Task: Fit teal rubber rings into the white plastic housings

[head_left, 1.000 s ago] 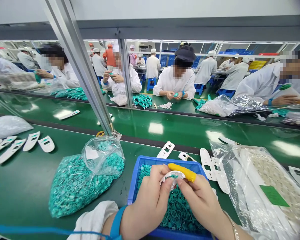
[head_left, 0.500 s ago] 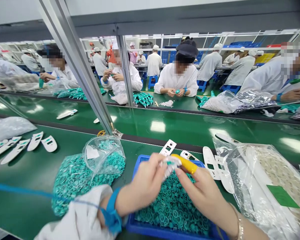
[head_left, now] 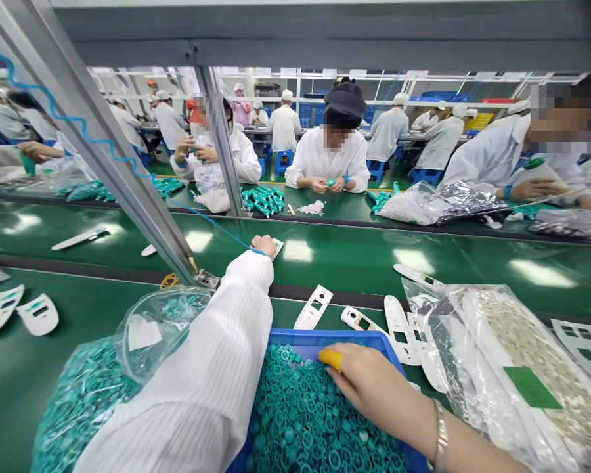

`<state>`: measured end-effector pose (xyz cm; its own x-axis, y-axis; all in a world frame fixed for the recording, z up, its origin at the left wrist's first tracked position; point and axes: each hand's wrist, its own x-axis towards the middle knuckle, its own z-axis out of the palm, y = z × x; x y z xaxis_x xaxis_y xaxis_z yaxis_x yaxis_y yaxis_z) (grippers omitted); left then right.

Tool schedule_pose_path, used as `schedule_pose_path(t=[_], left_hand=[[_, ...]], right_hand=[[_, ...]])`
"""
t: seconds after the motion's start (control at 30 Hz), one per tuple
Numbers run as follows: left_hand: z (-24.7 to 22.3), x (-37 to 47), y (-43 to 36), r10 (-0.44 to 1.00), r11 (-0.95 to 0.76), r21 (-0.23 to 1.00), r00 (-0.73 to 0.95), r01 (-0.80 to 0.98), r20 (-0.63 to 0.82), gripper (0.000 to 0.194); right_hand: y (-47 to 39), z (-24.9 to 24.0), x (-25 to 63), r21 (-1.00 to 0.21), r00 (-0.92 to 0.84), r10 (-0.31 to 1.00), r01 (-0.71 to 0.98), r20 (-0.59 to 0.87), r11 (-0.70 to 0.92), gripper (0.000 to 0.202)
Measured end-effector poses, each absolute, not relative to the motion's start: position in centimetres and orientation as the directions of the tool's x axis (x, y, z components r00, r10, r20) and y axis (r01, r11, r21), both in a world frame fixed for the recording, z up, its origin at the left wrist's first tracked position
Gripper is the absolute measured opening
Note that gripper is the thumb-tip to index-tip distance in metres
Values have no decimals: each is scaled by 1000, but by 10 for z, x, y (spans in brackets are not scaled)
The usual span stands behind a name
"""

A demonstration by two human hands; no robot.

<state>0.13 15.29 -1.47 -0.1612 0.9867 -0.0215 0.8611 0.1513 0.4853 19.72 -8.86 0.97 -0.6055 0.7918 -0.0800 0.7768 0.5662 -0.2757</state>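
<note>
My left hand point(head_left: 263, 245) is stretched far forward over the green conveyor belt point(head_left: 335, 256), closed on a white plastic part point(head_left: 277, 248) that shows beyond its fingers. My right hand point(head_left: 357, 378), with a yellow cover on one finger, rests over the blue bin point(head_left: 325, 337) of small teal rings point(head_left: 305, 420). Its fingertips are bent down at the rings, and whether they pinch one is hidden. Behind the bin lie a white shell point(head_left: 314, 307) and more white shells point(head_left: 401, 328).
A bag of teal parts point(head_left: 83, 387) lies left of the bin, a clear bag of pale parts point(head_left: 526, 341) on the right. A metal post point(head_left: 113, 144) slants up at the left. Across the belt, a person point(head_left: 328, 151) works beside teal pieces point(head_left: 263, 200).
My hands have parted. The left moved forward over the belt with the white part, while the right came down to the teal rings. The view has shifted to the right.
</note>
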Motion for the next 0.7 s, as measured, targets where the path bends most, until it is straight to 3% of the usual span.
schedule_pose_path(t=[0.13,0.37,0.53,0.7], left_hand=[[-12,7,149,999,49,447,-49,893,-10,38],[-35,54,73,886,-361,455,452,814,-106,67],[-26,60,59,855,-372,480,494,795,-156,29],[18,42,36,867,-359,614,495,703,-60,20]], right_hand=[[-72,-4,168,-66,-670,705,734,-232,676,22],[-69,-12,149,-24,-614,746,776,-259,630,21],[-78,-6,148,-14,-601,766,789,-227,614,21],[-94,14,174,-84,-617,781,787,-94,612,21]])
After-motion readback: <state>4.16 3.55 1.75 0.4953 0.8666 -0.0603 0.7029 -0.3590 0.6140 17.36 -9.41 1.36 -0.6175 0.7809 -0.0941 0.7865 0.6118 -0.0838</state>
